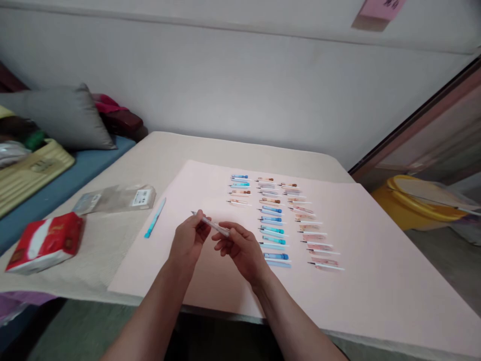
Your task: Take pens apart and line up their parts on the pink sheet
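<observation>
Both hands hold one thin pale pen (210, 222) above a pink sheet (361, 235) on the table. My left hand (188, 240) pinches the pen near its left end. My right hand (240, 248) grips its right end with curled fingers. To the right of my hands, several pen parts (280, 220) lie in neat rows on the sheet: blue pieces in the left and middle rows, pink ones at the right. A light blue pen (155, 218) lies alone at the sheet's left edge.
A clear plastic packet (116, 198) and a red tissue pack (45, 240) lie on the table's left side. A grey cushion (63, 115) and a yellow case (30, 173) rest on a blue bench to the left. A yellow tub (409, 200) stands on the floor at the right.
</observation>
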Action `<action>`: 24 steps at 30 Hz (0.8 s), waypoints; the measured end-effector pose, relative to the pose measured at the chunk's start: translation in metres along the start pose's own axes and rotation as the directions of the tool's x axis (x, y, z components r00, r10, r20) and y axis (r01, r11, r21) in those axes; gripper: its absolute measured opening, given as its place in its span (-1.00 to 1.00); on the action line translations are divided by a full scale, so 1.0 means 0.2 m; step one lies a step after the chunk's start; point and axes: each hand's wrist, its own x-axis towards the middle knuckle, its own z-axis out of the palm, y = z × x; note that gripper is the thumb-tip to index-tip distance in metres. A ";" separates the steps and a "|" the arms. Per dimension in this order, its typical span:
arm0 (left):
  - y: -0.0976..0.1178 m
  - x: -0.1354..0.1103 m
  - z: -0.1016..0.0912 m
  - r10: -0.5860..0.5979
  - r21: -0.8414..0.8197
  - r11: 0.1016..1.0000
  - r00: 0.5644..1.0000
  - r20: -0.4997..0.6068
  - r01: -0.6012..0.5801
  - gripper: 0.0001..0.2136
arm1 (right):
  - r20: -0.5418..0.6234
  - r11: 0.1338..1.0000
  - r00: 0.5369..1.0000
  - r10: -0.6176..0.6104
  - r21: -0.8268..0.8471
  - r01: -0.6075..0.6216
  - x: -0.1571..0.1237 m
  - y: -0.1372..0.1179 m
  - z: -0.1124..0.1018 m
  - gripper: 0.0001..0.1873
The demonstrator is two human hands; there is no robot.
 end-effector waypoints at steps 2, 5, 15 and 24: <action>0.00 0.00 0.00 0.019 0.021 1.000 1.000 0.014 -0.020 -0.89 | 0.009 1.000 1.000 0.017 0.018 -0.018 0.00 0.00 0.00 -0.66; 0.00 0.01 -0.01 0.034 0.045 0.998 0.999 0.018 -0.035 -0.87 | -0.005 0.999 0.999 0.037 -0.003 -0.037 0.00 0.00 0.00 -0.63; -0.04 -0.02 0.01 0.002 0.326 0.945 0.997 0.081 -0.029 -0.77 | -0.120 0.970 0.990 0.074 -0.224 -0.099 0.00 0.01 0.04 -0.62; 0.15 0.13 -0.12 0.320 0.987 -0.076 0.934 0.159 -0.142 -0.90 | -0.191 0.828 0.979 0.071 -0.535 -0.165 0.01 0.05 0.02 -0.65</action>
